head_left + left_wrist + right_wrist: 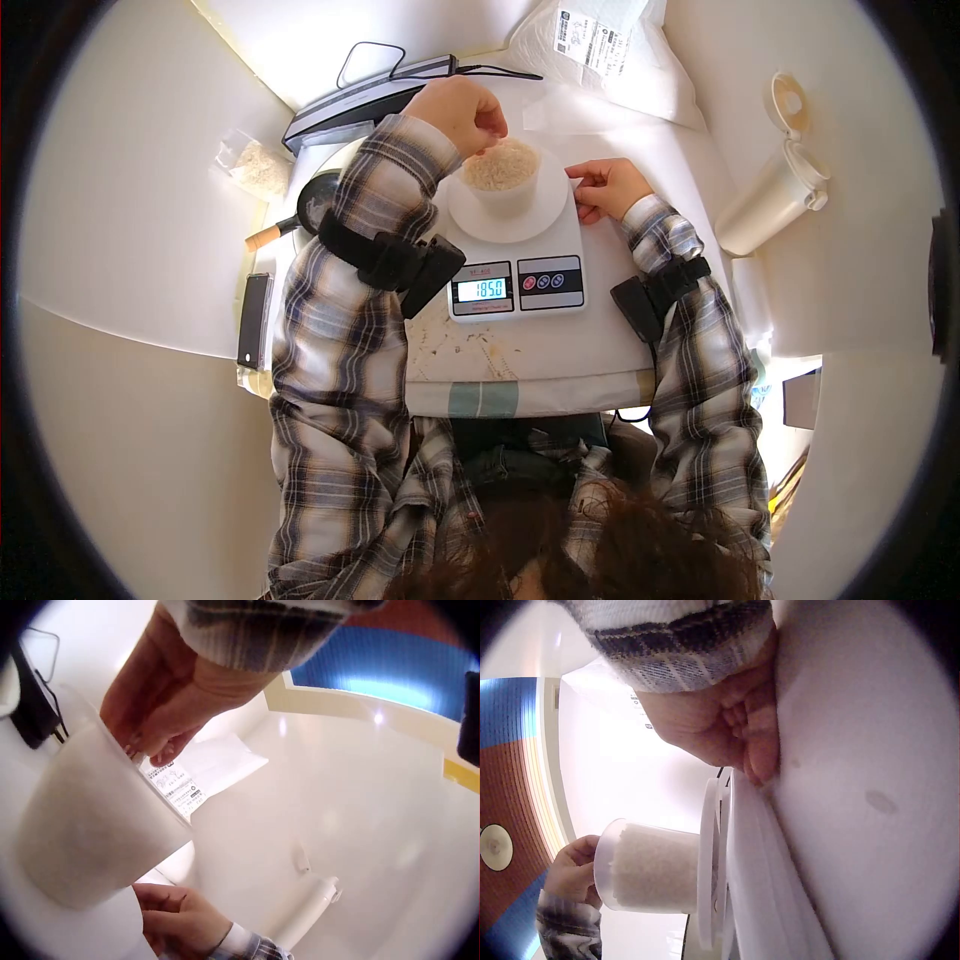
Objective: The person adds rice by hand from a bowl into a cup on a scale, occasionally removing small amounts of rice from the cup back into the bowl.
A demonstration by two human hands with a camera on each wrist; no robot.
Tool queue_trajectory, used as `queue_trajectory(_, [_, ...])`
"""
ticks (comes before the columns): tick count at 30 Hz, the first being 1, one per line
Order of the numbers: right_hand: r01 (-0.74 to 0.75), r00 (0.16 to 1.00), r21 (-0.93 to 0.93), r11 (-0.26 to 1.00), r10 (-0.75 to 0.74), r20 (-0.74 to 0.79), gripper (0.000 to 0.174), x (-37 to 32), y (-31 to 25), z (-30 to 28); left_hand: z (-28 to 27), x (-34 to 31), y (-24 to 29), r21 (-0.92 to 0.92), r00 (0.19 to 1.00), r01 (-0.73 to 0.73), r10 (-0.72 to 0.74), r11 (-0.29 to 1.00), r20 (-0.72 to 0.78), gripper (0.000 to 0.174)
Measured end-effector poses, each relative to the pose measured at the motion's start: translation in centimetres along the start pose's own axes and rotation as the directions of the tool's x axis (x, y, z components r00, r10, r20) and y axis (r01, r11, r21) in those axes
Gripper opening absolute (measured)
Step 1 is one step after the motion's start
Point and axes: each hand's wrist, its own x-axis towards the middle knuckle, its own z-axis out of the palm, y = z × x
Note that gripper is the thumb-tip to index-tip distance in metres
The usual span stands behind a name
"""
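A clear plastic cup (499, 185) filled with rice (500, 165) stands on the round plate of a white kitchen scale (560, 235) with a lit display. Over the cup's far left rim, my left hand (460, 110) bends down and pinches a little rice between thumb and fingertips. In the left wrist view those fingers dip behind the rim of the cup (94, 817). My right hand (612, 188) rests at the scale's right edge, index finger stretched toward it and the others loosely curled. The right wrist view shows this hand (720, 724) low beside the scale, holding nothing.
A small black pan (318, 200) with a wooden handle lies left of the scale. Behind are a long dark device (370, 100) with a cable and a white labelled bag (610, 60). A cream flip-lid container (770, 200) stands right; a bag of grain (255, 168) lies left.
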Motion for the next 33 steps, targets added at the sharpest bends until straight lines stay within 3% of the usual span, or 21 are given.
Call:
queue_trajectory(13, [0.022,1.0,0.026,0.999,-0.022,-0.013,0.034,0.2,0.2,0.0,0.5,-1.8,-0.8,-0.239,0.998,0.011,-0.027,0.971,-0.064,0.017])
queue_trajectory(16, [0.042,0.999,0.025,0.999,-0.042,0.001,0.033,0.2,0.4,-0.1,0.7,-2.5,-0.4,-0.206,0.995,-0.02,-0.001,0.978,-0.099,0.018])
queue_trajectory(21, [0.003,1.0,0.063,0.998,-0.002,-0.022,0.032,-0.1,-0.1,0.2,1.3,-2.5,-1.1,-0.368,0.984,-0.111,0.051,0.923,-0.17,0.019])
queue_trajectory(26, [-0.015,0.999,0.058,0.998,0.017,-0.03,0.031,-0.2,-0.4,0.2,1.5,-2.7,-1.6,-0.382,0.98,-0.159,0.098,0.91,-0.174,0.019])
queue_trajectory(33, [-0.03,0.999,0.035,0.999,0.031,-0.033,0.03,-0.5,-0.8,0.4,2.0,-2.4,-1.9,-0.537,0.977,-0.168,0.067,0.827,-0.203,0.015])
